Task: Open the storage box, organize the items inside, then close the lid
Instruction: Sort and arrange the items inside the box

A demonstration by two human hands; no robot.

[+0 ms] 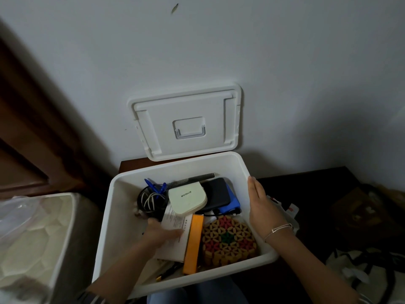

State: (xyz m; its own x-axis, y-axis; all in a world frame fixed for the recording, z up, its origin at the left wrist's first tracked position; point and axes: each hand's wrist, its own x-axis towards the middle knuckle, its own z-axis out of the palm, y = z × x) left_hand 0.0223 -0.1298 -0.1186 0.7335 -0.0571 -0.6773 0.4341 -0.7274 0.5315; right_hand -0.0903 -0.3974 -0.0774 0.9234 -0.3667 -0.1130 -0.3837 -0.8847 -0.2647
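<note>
The white rectangular plastic storage box (118, 227), lower centre, stands open, its white lid (188, 106) propped upright behind. The right hand (260, 205) lies straight-fingered along the right rim. The blurred left hand (162, 234) lies on a white paper booklet (175, 216) inside, grip impossible to tell.

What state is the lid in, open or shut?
Open. The lid stands against the wall behind the storage box, leaving its inside uncovered.
</note>
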